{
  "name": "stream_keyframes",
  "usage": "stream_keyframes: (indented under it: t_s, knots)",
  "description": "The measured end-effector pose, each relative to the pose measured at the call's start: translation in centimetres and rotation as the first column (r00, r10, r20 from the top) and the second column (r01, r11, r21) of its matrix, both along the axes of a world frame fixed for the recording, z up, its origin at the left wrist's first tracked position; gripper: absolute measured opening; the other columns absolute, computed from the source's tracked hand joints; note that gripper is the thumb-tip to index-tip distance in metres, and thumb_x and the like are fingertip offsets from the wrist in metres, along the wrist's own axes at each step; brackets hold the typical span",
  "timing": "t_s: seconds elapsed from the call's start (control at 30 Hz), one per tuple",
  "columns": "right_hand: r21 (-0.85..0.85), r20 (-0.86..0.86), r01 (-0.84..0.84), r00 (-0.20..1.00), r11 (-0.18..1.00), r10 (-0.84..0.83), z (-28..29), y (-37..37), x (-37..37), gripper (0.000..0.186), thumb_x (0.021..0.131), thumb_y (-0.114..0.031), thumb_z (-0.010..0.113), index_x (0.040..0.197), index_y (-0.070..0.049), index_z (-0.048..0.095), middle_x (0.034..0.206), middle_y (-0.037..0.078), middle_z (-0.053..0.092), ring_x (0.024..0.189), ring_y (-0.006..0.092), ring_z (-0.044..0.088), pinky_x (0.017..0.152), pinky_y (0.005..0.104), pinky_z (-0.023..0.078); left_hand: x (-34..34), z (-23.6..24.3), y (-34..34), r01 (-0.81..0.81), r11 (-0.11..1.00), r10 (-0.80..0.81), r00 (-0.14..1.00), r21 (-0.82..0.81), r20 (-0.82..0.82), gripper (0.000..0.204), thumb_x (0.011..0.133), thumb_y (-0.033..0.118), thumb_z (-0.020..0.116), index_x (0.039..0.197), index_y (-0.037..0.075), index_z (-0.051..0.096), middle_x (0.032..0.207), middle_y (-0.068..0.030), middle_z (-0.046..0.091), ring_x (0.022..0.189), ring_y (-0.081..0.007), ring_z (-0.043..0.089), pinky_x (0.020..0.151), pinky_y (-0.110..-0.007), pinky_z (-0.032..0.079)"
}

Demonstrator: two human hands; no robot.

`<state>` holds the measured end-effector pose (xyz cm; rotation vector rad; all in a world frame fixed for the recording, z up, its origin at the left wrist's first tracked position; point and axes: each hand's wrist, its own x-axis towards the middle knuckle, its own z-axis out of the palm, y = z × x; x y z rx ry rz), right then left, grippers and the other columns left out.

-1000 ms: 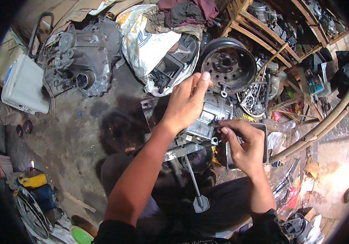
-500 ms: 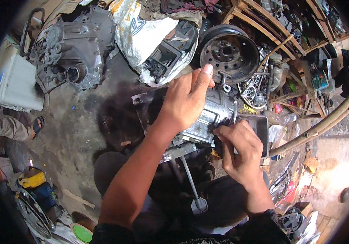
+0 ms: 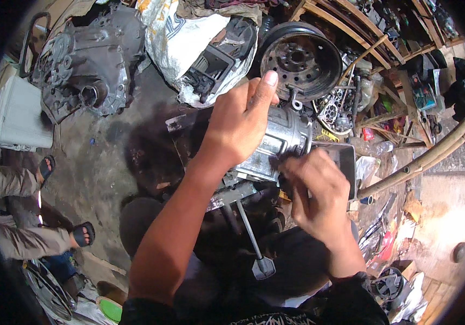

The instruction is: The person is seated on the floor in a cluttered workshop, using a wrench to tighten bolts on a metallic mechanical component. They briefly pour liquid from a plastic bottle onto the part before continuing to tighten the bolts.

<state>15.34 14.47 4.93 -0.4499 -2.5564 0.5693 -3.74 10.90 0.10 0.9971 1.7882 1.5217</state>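
Observation:
A silver, ribbed, cylindrical metal housing [image 3: 275, 141] lies in front of me at the middle of the view. My left hand [image 3: 240, 122] is closed over its left side, thumb pointing up and away; the other fingers are partly hidden. At the housing's near right edge is my right hand [image 3: 322, 195], its fingers pinched together. Something dark shows at those fingertips, too blurred to name. Under the housing, a flat metal plate [image 3: 235, 196] shows its near edge. A grey rod with a flat, paddle-like end [image 3: 264, 268] sticks out toward me.
Beyond the housing stand a black wheel rim [image 3: 324, 59] and a white sack [image 3: 189, 51] of parts. A large gearbox casing [image 3: 89, 65] sits far left. A grey tray [image 3: 346, 157] and a wooden pole [image 3: 416, 165] are at right. Another person's sandalled feet [image 3: 83, 235] are at left.
The other person's second foot has come into view at left. My right fingers have shifted slightly left along the housing, with a dark blur at their tips. The whole view has shifted slightly.

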Motion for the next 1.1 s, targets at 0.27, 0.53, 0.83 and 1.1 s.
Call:
stream_keyframes:
  t_s: [0.27,0.53,0.83,1.1]
  knots:
    - [0.031,0.031,-0.052,0.998,0.998,0.051,0.2,-0.4,0.4,0.044,0.068,0.014,0.069,0.110,0.000,0.070,0.091,0.016,0.059,0.082,0.0374,0.059,0.072,0.0464,0.052,-0.1,-0.2,0.2,-0.010,1.000,0.010,1.000,0.019,-0.012,0.074,0.116,0.057,0.032,0.099,0.000,0.076,0.094,-0.0136,0.072,0.092,-0.0240,0.063,0.094,-0.038,0.048]
    - [0.116,0.113,-0.112,0.989,0.987,0.099,0.4,-0.4,0.6,0.048,0.066,0.009,0.070,0.114,0.000,0.070,0.096,0.016,0.059,0.087,0.0361,0.060,0.076,0.0465,0.053,-0.2,-0.1,0.2,0.001,1.000,-0.001,1.000,-0.005,-0.003,0.074,0.116,0.057,0.032,0.099,0.000,0.076,0.096,-0.0143,0.074,0.096,-0.0248,0.065,0.097,-0.038,0.048]
    - [0.125,0.125,-0.067,0.991,0.990,0.051,0.9,0.0,0.5,0.048,0.067,0.008,0.069,0.114,-0.001,0.071,0.097,0.015,0.059,0.089,0.0358,0.061,0.077,0.0467,0.054,-0.1,-0.6,0.4,-0.016,1.000,0.016,1.000,0.021,-0.010,0.075,0.116,0.058,0.032,0.099,0.000,0.076,0.097,-0.0136,0.074,0.098,-0.0269,0.065,0.097,-0.039,0.048]
    - [-0.076,-0.095,0.054,0.994,0.996,-0.061,1.0,0.7,0.7,0.022,0.084,0.013,0.076,0.102,0.000,0.076,0.087,0.014,0.070,0.080,0.0323,0.069,0.073,0.0390,0.054,-0.1,-0.7,0.4,-0.011,0.999,0.012,1.000,0.033,-0.018,0.074,0.116,0.058,0.033,0.099,-0.002,0.075,0.098,-0.0142,0.074,0.098,-0.0263,0.064,0.098,-0.039,0.048]
